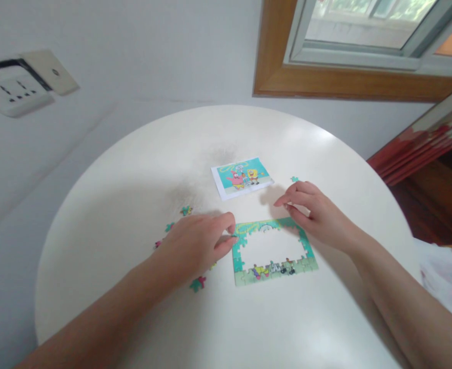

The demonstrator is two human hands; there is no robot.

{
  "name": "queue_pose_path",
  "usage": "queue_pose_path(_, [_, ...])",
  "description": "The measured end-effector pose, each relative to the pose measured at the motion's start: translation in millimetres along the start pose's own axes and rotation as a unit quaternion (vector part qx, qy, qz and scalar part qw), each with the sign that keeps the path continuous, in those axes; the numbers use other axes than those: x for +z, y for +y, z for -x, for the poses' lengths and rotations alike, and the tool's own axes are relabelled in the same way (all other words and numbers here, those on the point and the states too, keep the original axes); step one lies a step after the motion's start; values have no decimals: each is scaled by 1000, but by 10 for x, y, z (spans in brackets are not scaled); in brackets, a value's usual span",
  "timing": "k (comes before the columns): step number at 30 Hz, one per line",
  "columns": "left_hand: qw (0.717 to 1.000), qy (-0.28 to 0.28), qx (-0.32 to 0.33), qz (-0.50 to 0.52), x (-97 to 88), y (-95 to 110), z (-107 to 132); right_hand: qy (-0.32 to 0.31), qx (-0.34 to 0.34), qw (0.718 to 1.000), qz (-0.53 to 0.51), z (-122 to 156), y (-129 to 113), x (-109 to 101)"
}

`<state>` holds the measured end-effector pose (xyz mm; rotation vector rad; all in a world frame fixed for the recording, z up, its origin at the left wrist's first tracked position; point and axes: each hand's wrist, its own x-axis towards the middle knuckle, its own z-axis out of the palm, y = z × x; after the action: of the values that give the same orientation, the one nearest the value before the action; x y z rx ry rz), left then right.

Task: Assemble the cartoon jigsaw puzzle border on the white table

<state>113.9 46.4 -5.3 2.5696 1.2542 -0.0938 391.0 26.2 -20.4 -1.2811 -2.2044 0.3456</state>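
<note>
A partly assembled jigsaw puzzle lies on the white table, its border joined and its middle showing bare tabletop. At its upper left corner is my left hand, thumb and forefinger bent toward each other around a small teal puzzle piece at the frame's edge. My right hand hovers over the upper right part of the puzzle, fingers bent and apart, with nothing visible between them. Loose puzzle pieces lie around my left hand, some partly hidden beneath it. A single teal piece sits beyond my right hand.
A reference picture card with cartoon figures lies behind the puzzle. The round white table stands against a wall with a socket at left and a wood-framed window at right. Papers lie beyond the table's right edge.
</note>
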Motion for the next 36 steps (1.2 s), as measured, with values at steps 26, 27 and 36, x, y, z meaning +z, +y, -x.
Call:
queue_pose_path(26, [999, 17, 7, 35, 82, 52, -28, 71, 119, 989, 42, 58, 402, -294])
queue_pose_path(27, [999, 17, 5, 36, 76, 57, -28, 70, 117, 990, 43, 58, 402, -290])
queue_pose_path(36, [999, 21, 1, 40, 87, 61, -22, 61, 120, 990, 51, 70, 426, -297])
